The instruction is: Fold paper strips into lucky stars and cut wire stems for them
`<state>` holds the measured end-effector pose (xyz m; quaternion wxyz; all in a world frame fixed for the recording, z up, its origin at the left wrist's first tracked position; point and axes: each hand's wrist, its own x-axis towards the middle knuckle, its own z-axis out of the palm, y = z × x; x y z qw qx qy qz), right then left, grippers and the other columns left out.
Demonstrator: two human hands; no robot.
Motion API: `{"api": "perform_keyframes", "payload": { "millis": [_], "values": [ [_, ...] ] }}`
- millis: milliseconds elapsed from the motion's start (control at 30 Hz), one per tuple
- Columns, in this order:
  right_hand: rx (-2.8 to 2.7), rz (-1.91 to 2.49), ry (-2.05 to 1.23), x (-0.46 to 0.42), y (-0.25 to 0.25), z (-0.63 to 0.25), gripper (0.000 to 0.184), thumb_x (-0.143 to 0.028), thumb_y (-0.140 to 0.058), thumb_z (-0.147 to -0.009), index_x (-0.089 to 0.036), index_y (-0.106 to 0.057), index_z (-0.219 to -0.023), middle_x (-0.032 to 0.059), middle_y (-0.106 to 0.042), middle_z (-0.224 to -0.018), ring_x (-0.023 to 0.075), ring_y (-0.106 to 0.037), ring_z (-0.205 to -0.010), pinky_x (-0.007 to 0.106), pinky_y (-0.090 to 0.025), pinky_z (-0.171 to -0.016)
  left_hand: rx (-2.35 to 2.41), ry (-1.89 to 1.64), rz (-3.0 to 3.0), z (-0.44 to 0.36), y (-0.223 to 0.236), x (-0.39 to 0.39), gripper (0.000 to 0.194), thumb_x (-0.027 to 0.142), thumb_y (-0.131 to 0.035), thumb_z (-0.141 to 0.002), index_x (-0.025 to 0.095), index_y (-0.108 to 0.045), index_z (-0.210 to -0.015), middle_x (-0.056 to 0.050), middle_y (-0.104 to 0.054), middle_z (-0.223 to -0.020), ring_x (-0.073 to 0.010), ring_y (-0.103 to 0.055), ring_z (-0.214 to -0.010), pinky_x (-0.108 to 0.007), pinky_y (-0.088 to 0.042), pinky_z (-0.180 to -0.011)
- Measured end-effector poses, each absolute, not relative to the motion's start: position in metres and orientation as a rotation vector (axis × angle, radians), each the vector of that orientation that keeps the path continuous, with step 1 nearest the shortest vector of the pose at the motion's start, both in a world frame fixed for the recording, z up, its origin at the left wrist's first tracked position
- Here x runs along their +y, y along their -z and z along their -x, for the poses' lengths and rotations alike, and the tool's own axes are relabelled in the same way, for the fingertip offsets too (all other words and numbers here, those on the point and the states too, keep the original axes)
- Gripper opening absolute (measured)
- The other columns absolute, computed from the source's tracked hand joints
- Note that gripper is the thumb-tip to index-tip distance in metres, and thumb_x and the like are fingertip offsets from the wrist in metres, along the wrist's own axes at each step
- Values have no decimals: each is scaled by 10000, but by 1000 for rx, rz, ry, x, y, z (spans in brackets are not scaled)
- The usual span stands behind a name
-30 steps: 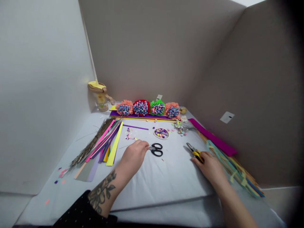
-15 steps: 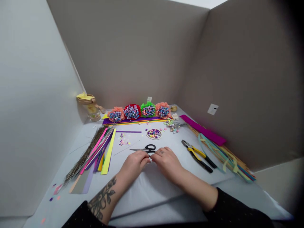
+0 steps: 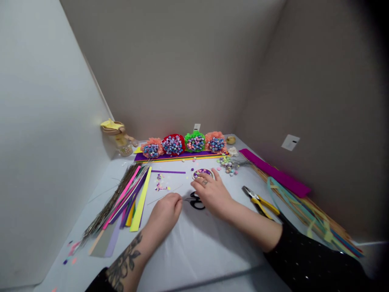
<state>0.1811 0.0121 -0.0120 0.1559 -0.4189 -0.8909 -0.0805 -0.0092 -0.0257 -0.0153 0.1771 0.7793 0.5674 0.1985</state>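
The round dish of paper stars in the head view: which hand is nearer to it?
Right. The right hand reaches to the near edge of the round dish of paper stars, its fingers at the rim, while the left hand sits farther back, below and left of it.

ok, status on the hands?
Left hand curled at the scissor blade tips, grip unclear. Right hand open, fingertips at the dish of paper stars. Black-handled scissors lying between the hands, nothing over the blades.
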Motion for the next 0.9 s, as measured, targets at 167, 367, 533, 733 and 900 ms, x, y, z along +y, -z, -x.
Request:
{"api": "perform_keyframes", "payload": {
  "millis": [167, 367, 533, 733, 900],
  "values": [
    [-2573, 1008, 56, 5, 42, -166, 124, -151, -519, -863, -192, -634, -887, 44, -664, -801, 176, -559, -777, 311, -386, -764, 1533, -621, -2165, 6, 22, -27, 201, 191, -408, -863, 177, -588, -774, -48, -644, -789, -177, -597, -752, -284, -448, -702],
    [-2497, 1193, -178, 7, 41, -177, 183, -152, -507, -827, -212, -680, -837, 46, -625, -881, 139, -564, -714, 239, -383, -601, 1517, -724, -2099, 6, 31, -23, 202, 260, -424, -881, 189, -612, -860, -33, -658, -839, -166, -593, -793, -281, -443, -741],
    [-2323, 1311, -315, 23, 38, -195, 261, -108, -478, -787, -203, -693, -900, 60, -604, -889, 140, -565, -669, 242, -411, -590, 1573, -724, -2080, -5, 24, -12, 193, 265, -449, -865, 189, -621, -823, -21, -655, -794, -158, -588, -752, -267, -437, -701],
    [-1596, 1314, -376, 70, 35, -249, 169, -188, -508, -751, -156, -658, -820, 46, -605, -734, 171, -564, -666, 304, -467, -660, 1567, -682, -2235, -40, 13, 35, 166, 225, -500, -807, 190, -661, -828, -37, -663, -845, -170, -595, -797, -275, -439, -733],
    [-1093, 1227, -887, 85, 34, -265, 150, -265, -557, -696, -154, -602, -785, -42, -543, -551, 102, -508, -444, 219, -429, -432, 1659, -461, -2311, -66, 17, 69, 198, 188, -488, -775, 183, -671, -851, -56, -644, -892, -179, -595, -843, -271, -439, -788]
  ]
}}
